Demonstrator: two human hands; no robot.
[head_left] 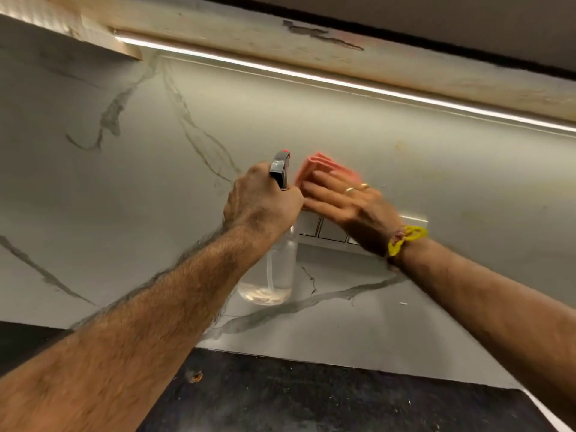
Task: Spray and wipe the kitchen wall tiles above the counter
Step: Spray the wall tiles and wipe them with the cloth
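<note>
Both bare forearms reach up from the dark speckled counter (311,397). Curled round the neck of a clear plastic spray bottle (277,275), the left hand (261,201) holds it upright. Beside it, the right hand (346,198) presses flat, fingers straight, a folded pink cloth (314,166) onto the grey-veined marble wall tile (405,151), above white switches (324,229).

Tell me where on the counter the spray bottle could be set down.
Bare dark counter lies between the two forearms, below the wall's bottom edge. A small brown speck sits at its left. Higher up it's crowded: left hand, spray bottle, right hand.
</note>
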